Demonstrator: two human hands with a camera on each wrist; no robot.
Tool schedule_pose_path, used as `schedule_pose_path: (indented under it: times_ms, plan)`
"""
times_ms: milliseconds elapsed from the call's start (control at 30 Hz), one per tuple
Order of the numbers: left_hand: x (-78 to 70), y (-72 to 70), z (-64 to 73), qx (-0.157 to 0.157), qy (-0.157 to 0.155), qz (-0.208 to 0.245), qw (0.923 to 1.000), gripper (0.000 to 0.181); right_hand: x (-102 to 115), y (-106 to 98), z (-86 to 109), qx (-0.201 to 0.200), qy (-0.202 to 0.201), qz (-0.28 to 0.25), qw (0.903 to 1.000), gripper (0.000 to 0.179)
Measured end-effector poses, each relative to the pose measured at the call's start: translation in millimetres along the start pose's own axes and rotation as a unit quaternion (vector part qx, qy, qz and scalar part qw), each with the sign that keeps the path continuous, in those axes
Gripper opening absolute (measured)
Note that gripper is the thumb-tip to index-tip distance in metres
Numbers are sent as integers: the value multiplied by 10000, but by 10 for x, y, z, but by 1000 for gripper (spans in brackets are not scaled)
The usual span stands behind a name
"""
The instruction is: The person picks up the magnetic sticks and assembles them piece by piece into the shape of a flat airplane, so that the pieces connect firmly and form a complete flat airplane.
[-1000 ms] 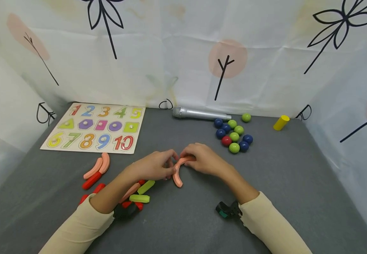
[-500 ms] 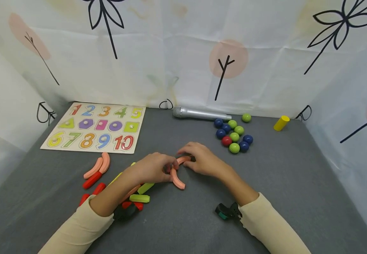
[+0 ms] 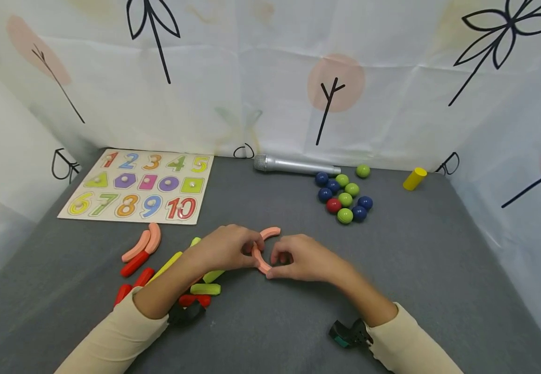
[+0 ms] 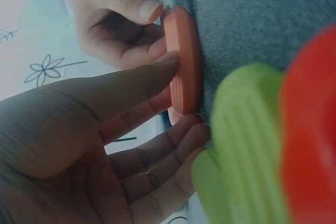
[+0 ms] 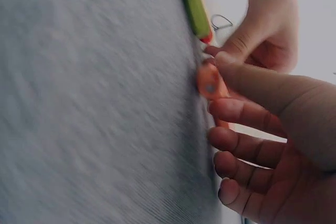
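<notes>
Two curved pink pieces stand end to end in an arc in the head view: a far piece (image 3: 271,231) and a near piece (image 3: 262,261). My left hand (image 3: 228,249) pinches the near piece around where they meet; in the left wrist view its thumb presses the ridged side. My right hand (image 3: 307,258) has thumb and index finger at the near piece's lower end. In the right wrist view that end (image 5: 209,85), with a grey dot, shows between thumb and index fingertips, the other fingers spread. The left fingers partly hide the joint.
By the left forearm lie green sticks (image 3: 206,289), red pieces (image 3: 194,300) and a yellow stick (image 3: 165,267). More pink pieces (image 3: 136,246) sit below the number board (image 3: 130,215). Farther back are a silver microphone (image 3: 298,165), coloured balls (image 3: 345,199) and a yellow cylinder (image 3: 414,178).
My right hand has let go of the far pink piece and moved down to the near piece's lower end. The left hand keeps its hold, with the arc turned slightly.
</notes>
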State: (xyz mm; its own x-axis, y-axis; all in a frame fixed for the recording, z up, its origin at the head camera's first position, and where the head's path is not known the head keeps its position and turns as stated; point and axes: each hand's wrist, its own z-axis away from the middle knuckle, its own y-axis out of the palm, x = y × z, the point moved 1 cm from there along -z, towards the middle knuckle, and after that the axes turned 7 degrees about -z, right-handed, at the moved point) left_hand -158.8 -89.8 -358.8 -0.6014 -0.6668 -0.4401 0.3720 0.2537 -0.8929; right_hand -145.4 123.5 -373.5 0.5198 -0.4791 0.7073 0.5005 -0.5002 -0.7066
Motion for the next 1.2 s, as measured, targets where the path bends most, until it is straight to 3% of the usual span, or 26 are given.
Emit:
schedule_pose_path:
  times_ms: [133,233,367,567,733,867,1000,1200]
  plan:
    - [-8,-5,10,-68,61,-25,10000,17,18,56,-14,69,-48,37,10000,19]
    - [20,-41,42,-36,-57,-94,9999,22,31,67,-7,11,13,82,10000,17]
    - [118,-170,159,-35,-477,-116,9988,26,40,70,10,-44,26,133,9999,15]
    - [305,-411,469,-174,-1248,-43,9920,21,64,45,10,-92,-40,263,9996,14]
    - [425,-457,660,-57,-1729,-143,9848,24,143,40,-54,-319,-286,468,9980,12]
    - [479,-395,686,61,-1683,-147,9856,33,265,106,-177,-357,-669,634,9951,8]
    - [509,-341,686,69,-1476,-81,9890,36,420,248,-344,-158,-874,909,9919,21]
    - [462,-287,662,22,-1511,-106,9885,39,558,490,-503,136,-1408,1686,9755,23]
